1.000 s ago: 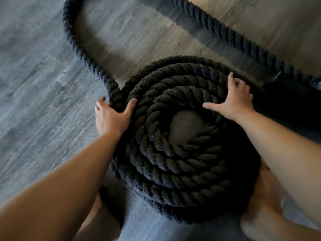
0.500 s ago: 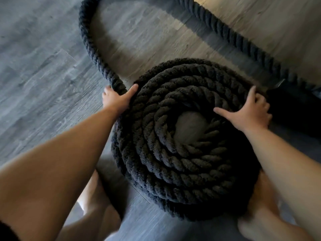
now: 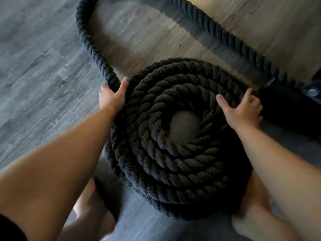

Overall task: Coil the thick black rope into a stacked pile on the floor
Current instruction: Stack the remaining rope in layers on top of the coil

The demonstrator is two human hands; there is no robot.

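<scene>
The left hand (image 3: 112,99) clasps the thick black rope (image 3: 90,40) at the spot where the loose length meets the pile (image 3: 173,162), thumb on the pile side and fingers round the far side of the strand. This looks like a feeding grip, steering the incoming rope onto the outer turn so that it lies snug and does not spring wide. The right hand (image 3: 242,111) clamps the opposite rim of the pile, thumb spread across the top turns and fingers bent over the outer edge. That is probably a brace, keeping the stack from sliding or twisting as rope is drawn round it.

Between the two hands the pile sits in neat stacked rings, several layers deep, with a small gap at its centre. Beyond the left hand the uncoiled rope runs away, leaves the view, and returns as a diagonal line beyond the right hand, so a good length is not yet wound.

The floor (image 3: 34,84) is grey wood-grain plank, warmer and brighter beyond the hands. Just outside the right hand lies a dark object (image 3: 291,115), too shadowed to identify. The person's bare legs (image 3: 246,221) flank the pile below the hands.
</scene>
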